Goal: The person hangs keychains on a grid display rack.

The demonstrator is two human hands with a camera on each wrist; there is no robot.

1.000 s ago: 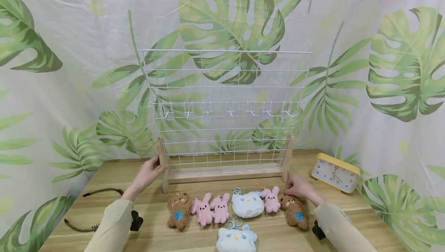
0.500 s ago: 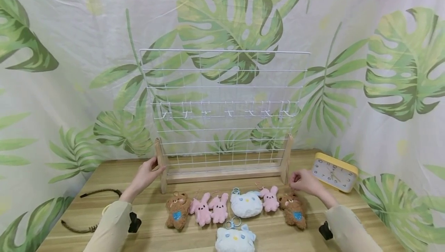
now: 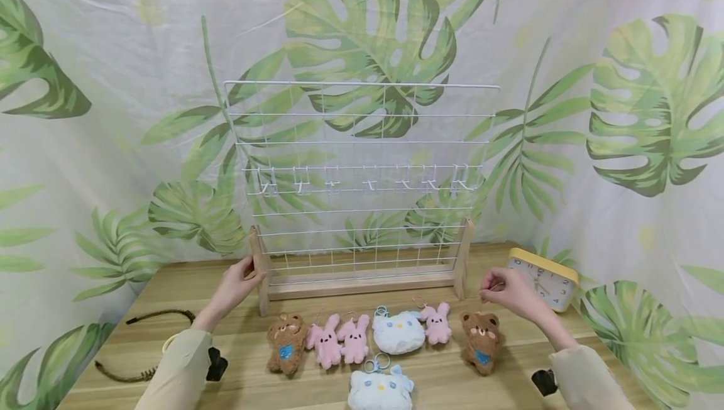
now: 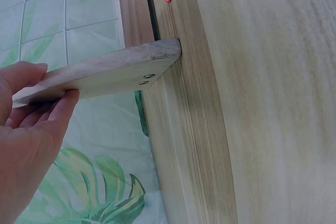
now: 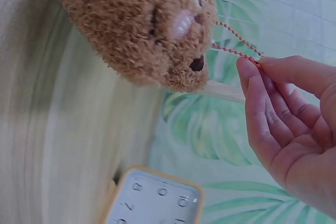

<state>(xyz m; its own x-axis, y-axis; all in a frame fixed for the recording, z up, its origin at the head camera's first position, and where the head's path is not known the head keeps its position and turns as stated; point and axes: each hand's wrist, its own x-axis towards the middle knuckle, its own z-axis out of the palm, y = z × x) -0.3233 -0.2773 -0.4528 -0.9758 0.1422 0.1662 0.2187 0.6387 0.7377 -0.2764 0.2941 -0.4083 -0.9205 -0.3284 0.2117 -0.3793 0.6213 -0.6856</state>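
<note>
Between thumb and forefinger my right hand [image 3: 511,290] pinches the orange bead chain [image 5: 236,51] of a brown plush bear keychain [image 3: 481,342] with a blue belly patch. The bear hangs upright below the fingers, right of the rack. My left hand [image 3: 234,287] grips the left wooden upright [image 4: 121,69] of a white wire grid rack [image 3: 362,209], thumb on one side and fingers on the other. Several white hooks [image 3: 370,185] line one row of the grid, with nothing hanging on them.
In front of the rack lie another brown bear [image 3: 285,344], several pink plush rabbits [image 3: 327,342] and two white plush cats [image 3: 398,332], [image 3: 381,390]. A yellow alarm clock [image 3: 543,278] stands at the right. Dark headbands [image 3: 127,375] lie at the left.
My right hand has moved right and up, lifting the right bear by its chain into a more upright pose. The left hand keeps its grip on the upright.
</note>
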